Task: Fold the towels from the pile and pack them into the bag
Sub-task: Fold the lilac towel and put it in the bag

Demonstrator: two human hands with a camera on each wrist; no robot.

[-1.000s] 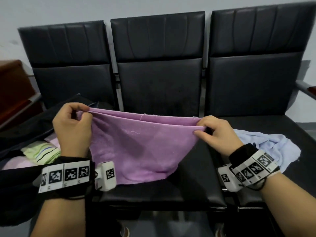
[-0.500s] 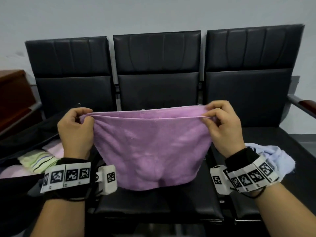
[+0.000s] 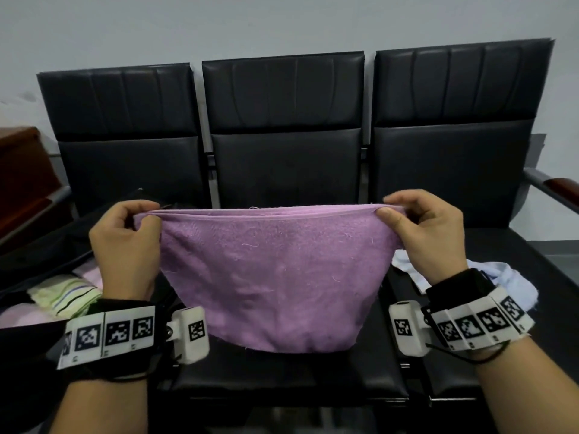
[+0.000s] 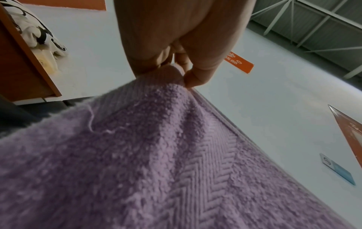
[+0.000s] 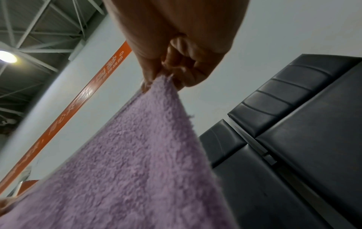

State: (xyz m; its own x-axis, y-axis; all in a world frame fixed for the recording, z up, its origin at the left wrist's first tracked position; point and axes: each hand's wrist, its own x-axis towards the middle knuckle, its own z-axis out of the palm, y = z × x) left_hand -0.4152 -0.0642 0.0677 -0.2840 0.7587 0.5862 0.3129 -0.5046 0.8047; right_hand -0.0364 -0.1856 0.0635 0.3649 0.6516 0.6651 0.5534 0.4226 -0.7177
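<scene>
We hold the purple towel [image 3: 269, 277] up in front of the middle seat [image 3: 282, 368] of a row of three black chairs [image 3: 285, 98]. Our left hand [image 3: 125, 249] pinches the top left corner, thumb and curled fingers [image 3: 147, 205] closed on the doubled edge; the left wrist view shows the same corner [image 4: 168, 74] nipped between thumb and fingertips. Our right hand [image 3: 426, 233] pinches the top right corner in the same way, fingers [image 3: 404, 198] curled over the hem and thumb pressing from the near side; the right wrist view shows the cloth [image 5: 137, 155] gathered into that grip. The top edge runs nearly level and taut between both hands, two layers lying together along it. The rest hangs down in a rounded sag, its lower edge just above the seat or touching it; we cannot tell which.

On the left seat the black bag [image 3: 47, 245] lies open, with a folded green striped towel [image 3: 62, 296] and pink towels [image 3: 91, 272] inside. On the right seat a crumpled white towel [image 3: 513, 283] lies behind our right wrist.
</scene>
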